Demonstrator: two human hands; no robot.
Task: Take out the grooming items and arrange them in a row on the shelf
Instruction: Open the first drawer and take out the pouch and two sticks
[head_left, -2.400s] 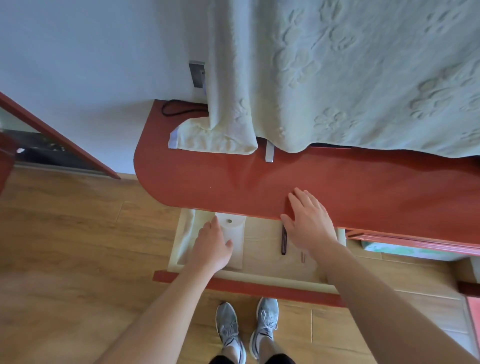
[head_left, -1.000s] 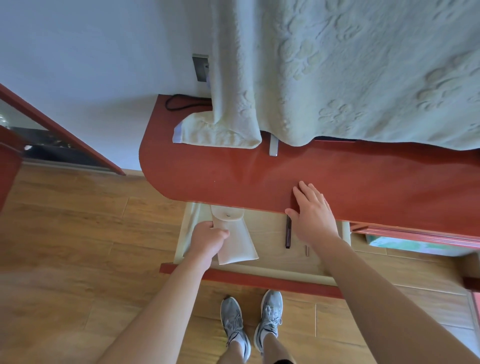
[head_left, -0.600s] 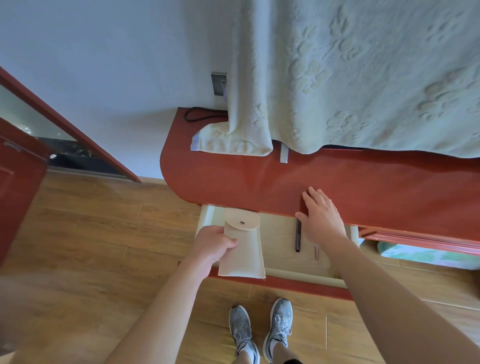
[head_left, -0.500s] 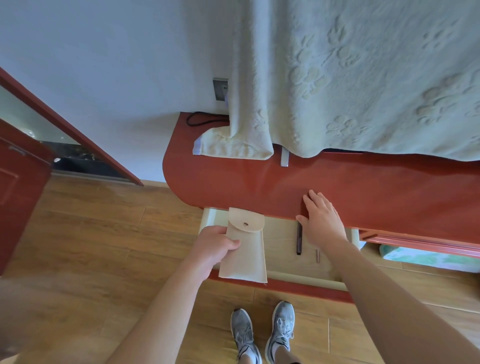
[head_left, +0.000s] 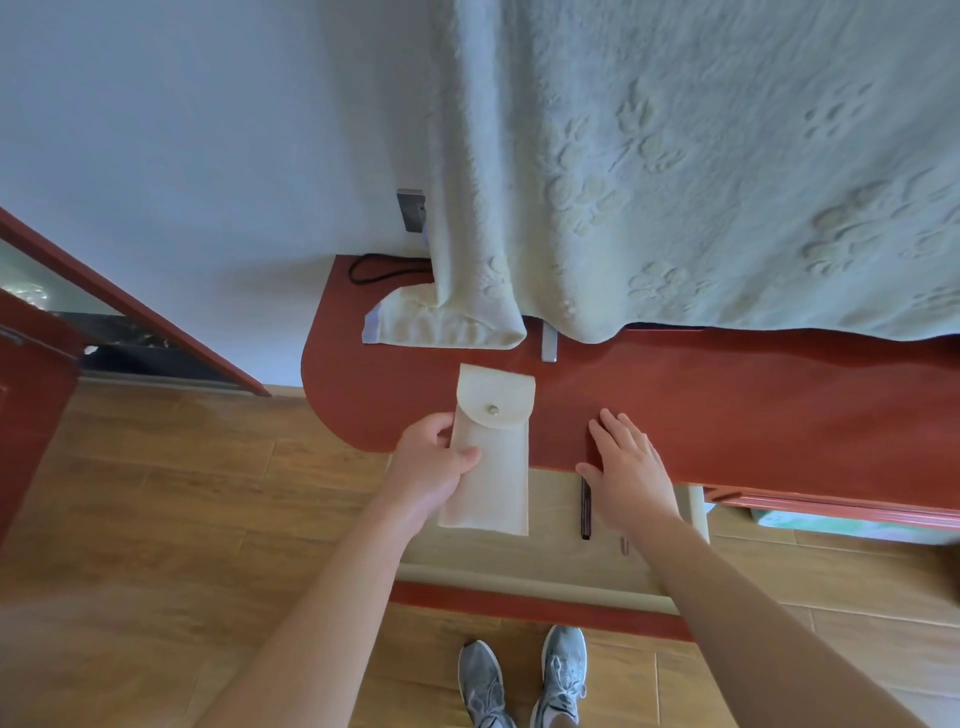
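My left hand (head_left: 431, 462) grips a cream felt pouch (head_left: 491, 452) with a snap flap, held over the front edge of the red shelf (head_left: 727, 415). The pouch's flap end lies above the shelf top and its lower end hangs over the open drawer (head_left: 519, 577). My right hand (head_left: 631, 467) rests flat on the shelf's front edge, fingers straight. In the drawer lie a dark slim pen-like item (head_left: 586, 512) and a small thin item (head_left: 625, 545), partly hidden by my right wrist.
A pale towel (head_left: 701, 182) with paw prints hangs down onto the shelf's back. A small metal piece (head_left: 549, 343) and a black cable (head_left: 379, 270) lie near it, below a wall socket (head_left: 411, 210). A red cabinet door (head_left: 31, 395) stands at left.
My left hand took the pouch from the drawer and lifted it up and forward to the shelf edge. My right hand stayed on the shelf.
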